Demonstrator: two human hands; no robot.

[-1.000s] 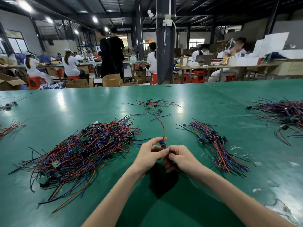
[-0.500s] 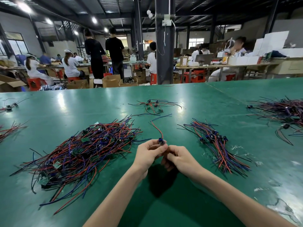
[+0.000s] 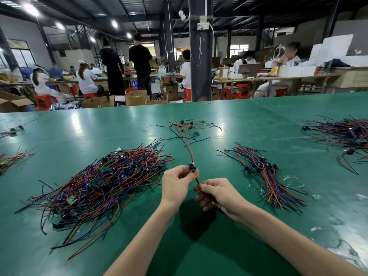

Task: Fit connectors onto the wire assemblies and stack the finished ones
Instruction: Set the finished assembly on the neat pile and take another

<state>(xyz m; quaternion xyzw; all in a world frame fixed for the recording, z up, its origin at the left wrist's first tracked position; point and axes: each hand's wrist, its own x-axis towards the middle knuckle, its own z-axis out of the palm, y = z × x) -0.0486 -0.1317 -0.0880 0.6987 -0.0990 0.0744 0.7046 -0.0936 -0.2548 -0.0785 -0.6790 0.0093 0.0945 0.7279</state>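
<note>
My left hand (image 3: 176,184) pinches a small dark blue connector (image 3: 192,167) just above the green table (image 3: 239,124). A red and a dark wire (image 3: 189,148) rise from the connector and curve away toward the far side. My right hand (image 3: 217,193) pinches a short black wire end (image 3: 197,181) that comes out below the connector. A big tangled heap of red, blue and black wire assemblies with small green boards (image 3: 99,182) lies to the left. A neater bundle with connectors fitted (image 3: 264,174) lies to the right.
A small loose cluster of wires and connectors (image 3: 189,127) sits farther back in the middle. More wire piles lie at the far right (image 3: 346,134) and the left edge (image 3: 12,156). A dark pillar (image 3: 200,56) and seated workers are beyond the table.
My hands have drawn apart: the right hand moved down and right along the black wire, and the connector rose a little in my left fingers.
</note>
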